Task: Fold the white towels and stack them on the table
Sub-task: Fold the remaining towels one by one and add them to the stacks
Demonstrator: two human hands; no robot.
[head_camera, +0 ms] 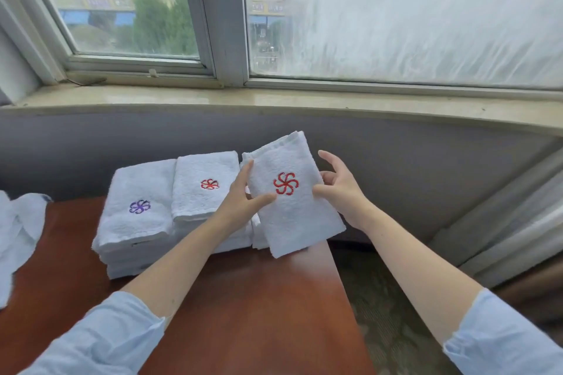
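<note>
Left hand (243, 195) pinching folded towel (292, 213) at its left edge | right hand (338, 189) gripping its right edge | towel hanging over table (243, 298) far-right corner, beside towel stacks (137, 222)

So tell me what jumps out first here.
The folded white towel with its red pinwheel emblem, held tilted between the left hand and right hand over the right end of the wooden table. Beside it to the left stand two stacks of folded towels, the purple-emblem stack and the red-emblem stack nearer the hands.
</note>
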